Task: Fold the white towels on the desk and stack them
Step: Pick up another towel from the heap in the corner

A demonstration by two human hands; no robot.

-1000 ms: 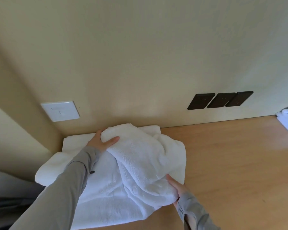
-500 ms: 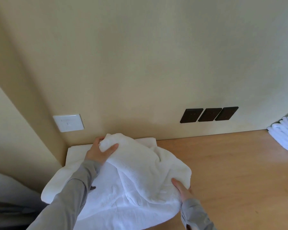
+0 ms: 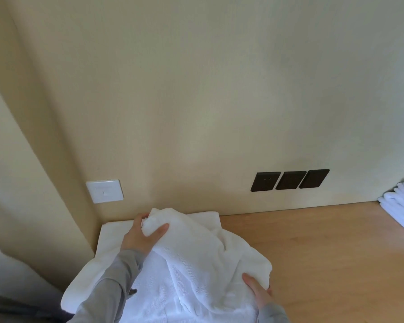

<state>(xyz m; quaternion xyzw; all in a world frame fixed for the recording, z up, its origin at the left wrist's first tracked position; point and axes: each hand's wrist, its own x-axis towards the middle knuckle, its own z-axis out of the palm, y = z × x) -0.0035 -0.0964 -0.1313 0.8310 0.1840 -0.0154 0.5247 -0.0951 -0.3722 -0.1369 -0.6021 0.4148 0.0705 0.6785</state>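
The left hand (image 3: pixel 140 237) pinches a bunched end of the crumpled towel (image 3: pixel 196 264), which lies between both hands on the tabletop (image 3: pixel 313 252). The right hand (image 3: pixel 258 291) rests its thumb on the near edge; I cannot tell how its other fingers lie. An uneven pull could skew the fold or drag the flat towel (image 3: pixel 112 234) beneath the left fingers.

You've got a plain beige painted wall (image 3: pixel 196 89) filling most of your view. Low on it, close to its left corner, there's a white square plastic wall plate (image 3: pixel 104 191). Further right, just above the wall's bottom edge, three black rectangular wall plates (image 3: pixel 289 180) sit side by side in a row.
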